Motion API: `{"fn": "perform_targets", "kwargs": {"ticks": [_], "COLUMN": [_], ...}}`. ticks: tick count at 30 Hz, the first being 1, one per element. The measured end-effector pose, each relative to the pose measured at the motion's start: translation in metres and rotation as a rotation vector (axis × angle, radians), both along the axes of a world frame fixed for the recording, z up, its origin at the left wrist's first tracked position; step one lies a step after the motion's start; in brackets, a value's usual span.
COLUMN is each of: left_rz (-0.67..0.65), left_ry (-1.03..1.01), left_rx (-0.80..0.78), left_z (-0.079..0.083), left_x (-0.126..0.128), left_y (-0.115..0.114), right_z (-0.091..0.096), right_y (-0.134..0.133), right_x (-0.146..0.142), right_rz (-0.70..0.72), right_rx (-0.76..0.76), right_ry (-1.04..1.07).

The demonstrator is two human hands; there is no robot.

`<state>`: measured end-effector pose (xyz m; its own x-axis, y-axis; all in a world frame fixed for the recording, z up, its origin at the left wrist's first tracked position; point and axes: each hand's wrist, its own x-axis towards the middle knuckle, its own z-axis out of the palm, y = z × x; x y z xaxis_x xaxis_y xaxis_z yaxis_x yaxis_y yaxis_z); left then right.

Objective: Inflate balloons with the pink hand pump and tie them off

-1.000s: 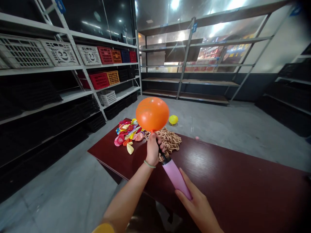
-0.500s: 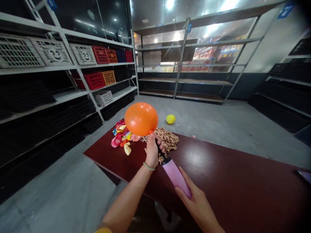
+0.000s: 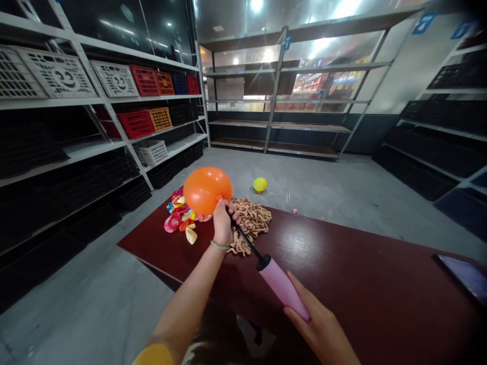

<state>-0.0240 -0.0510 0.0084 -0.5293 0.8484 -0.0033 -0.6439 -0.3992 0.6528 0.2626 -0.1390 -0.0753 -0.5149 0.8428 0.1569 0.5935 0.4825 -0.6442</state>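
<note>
An orange balloon (image 3: 207, 190), swollen and round, sits over the table's left part. My left hand (image 3: 223, 223) is closed round its neck and the black end of a hand balloon pump. From that hand a bare black rod (image 3: 248, 242) slants down to the pump's pink barrel (image 3: 284, 286). My right hand (image 3: 317, 319) is wrapped round the lower barrel. Under the balloon lies a pile of flat, uninflated balloons (image 3: 175, 219) in several colours. Behind my left hand is a heap of tan, twisted pieces (image 3: 253, 218), whose kind I cannot make out.
The dark red table (image 3: 342, 263) carries a tablet-like device (image 3: 466, 274) at its right end. A yellow balloon (image 3: 260, 185) rests on the grey floor beyond it. Shelves with crates (image 3: 142, 81) stand at the left, and a tall rack (image 3: 274, 101) at the back.
The pump has drawn out: more black rod shows between my hands. The orange balloon and my left hand have shifted left in view, while the view itself has turned slightly right.
</note>
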Motion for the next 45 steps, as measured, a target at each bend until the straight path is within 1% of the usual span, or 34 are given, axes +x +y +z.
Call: {"fn": "perform_targets", "kwargs": {"ticks": [3, 6, 9, 12, 14, 16, 19, 23, 26, 28, 30, 34, 37, 39, 41, 45], "left_rz": [0.020, 0.021, -0.011, -0.026, -0.031, -0.033, -0.031, -0.016, 0.017, 0.044, 0.074, 0.093, 0.077, 0.078, 0.072, 0.033], "left_ry": [-0.044, -0.034, 0.006, 0.024, 0.018, 0.001, -0.025, -0.014, -0.014, -0.008, 0.004, 0.029, 0.050, 0.067, 0.088, 0.105], "left_rx": [0.008, 0.018, 0.012, -0.025, -0.044, -0.039, -0.002, 0.039, 0.051, 0.048, 0.044, 0.016, -0.017, -0.018, -0.017, -0.022], "left_z": [0.001, -0.002, -0.010, -0.020, -0.023, -0.021, -0.012, 0.002, 0.006, 0.006, 0.003, -0.009, -0.019, -0.021, -0.021, -0.014], "left_x": [-0.003, 0.005, 0.019, 0.029, 0.030, 0.028, 0.022, 0.015, 0.010, 0.009, 0.011, 0.021, 0.024, 0.023, 0.022, 0.025], "left_y": [0.001, -0.006, -0.016, -0.021, -0.022, -0.020, -0.016, -0.013, -0.013, -0.015, -0.017, -0.024, -0.028, -0.031, -0.032, -0.032], "right_z": [0.003, 0.010, 0.015, 0.018, 0.019, 0.019, 0.015, 0.005, 0.000, 0.000, 0.004, 0.014, 0.019, 0.020, 0.018, 0.009], "right_y": [0.006, 0.012, 0.016, 0.016, 0.016, 0.015, 0.013, 0.010, 0.010, 0.012, 0.015, 0.023, 0.025, 0.026, 0.026, 0.025], "right_x": [-0.003, -0.023, -0.048, -0.062, -0.062, -0.054, -0.032, -0.002, 0.007, 0.002, -0.011, -0.044, -0.061, -0.065, -0.064, -0.052], "right_rz": [-0.019, -0.005, -0.017, -0.023, 0.002, 0.006, 0.010, 0.041, 0.064, 0.083, 0.097, 0.095, 0.101, 0.111, 0.107, 0.092], "right_rx": [0.025, -0.008, -0.052, -0.074, -0.079, -0.055, 0.003, 0.048, 0.091, 0.121, 0.140, 0.122, 0.089, 0.080, 0.092, 0.182], "right_ry": [-0.023, -0.010, 0.029, 0.060, 0.061, 0.059, 0.033, -0.026, -0.057, -0.069, -0.075, -0.053, -0.032, -0.033, -0.036, -0.048]}}
